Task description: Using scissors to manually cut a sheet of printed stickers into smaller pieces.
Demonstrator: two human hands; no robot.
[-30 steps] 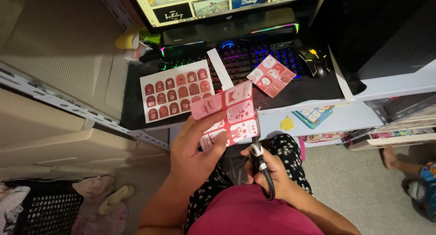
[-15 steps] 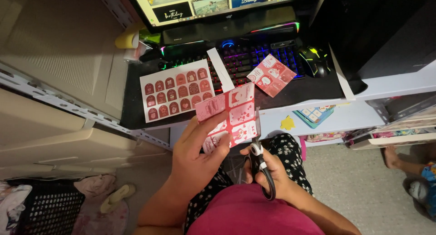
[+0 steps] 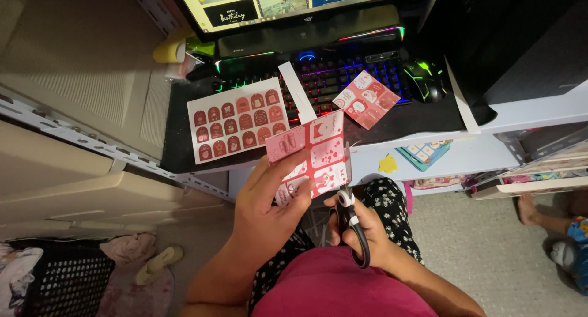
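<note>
Two hands: both at work just below the front edge of the desk (image 3: pixel 429 118), over the person's lap.
Left hand (image 3: pixel 266 210): fingers closed on a red-and-pink printed sheet (image 3: pixel 312 153), thumb across its lower part; the sheet is held up in front of the desk edge, tilted.
Right hand (image 3: pixel 367 231): wrapped round the black handles of a pair of scissors (image 3: pixel 350 222), whose blades point up to the sheet's right edge.
Sheet of labels (image 3: pixel 239 127): white with rows of dark red arched shapes, flat on the desk, left of the keyboard (image 3: pixel 343 78) and partly overlapping it.
Small red card (image 3: pixel 366 99): lying on the keyboard's front right part.
White strip (image 3: pixel 297 91): lying across the keyboard, between the label sheet and the red card.
Mouse (image 3: pixel 425 78): just right of the keyboard.
Monitor (image 3: pixel 294 1): behind the keyboard, lit.
</note>
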